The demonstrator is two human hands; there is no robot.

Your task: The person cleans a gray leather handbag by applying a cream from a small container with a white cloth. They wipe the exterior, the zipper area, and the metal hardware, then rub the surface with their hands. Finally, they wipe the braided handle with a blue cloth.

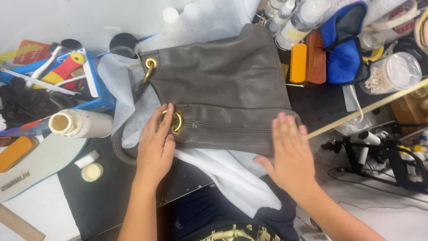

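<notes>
While flat on the grey leather bag [223, 85], both hands open: left [155, 149] at gold ring [177, 122], right [290, 154] at corner.

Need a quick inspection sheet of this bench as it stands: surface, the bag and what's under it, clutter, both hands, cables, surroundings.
Surface: black bench top, mostly covered.
Job's things: grey leather bag lies flat on white cloth; two brass rings, near ring, far ring.
Clutter: open cream bottle on its side, small cap, shoe insole, blue box of tools, spray bottles, wooden brush, blue cloth, tub of cotton swabs.
Hands: left hand, fingers at the near ring; right hand flat on the bag's near right corner.
Cables: black cable on the right by a black stand.
Surroundings: nothing seen beyond the bench.
</notes>
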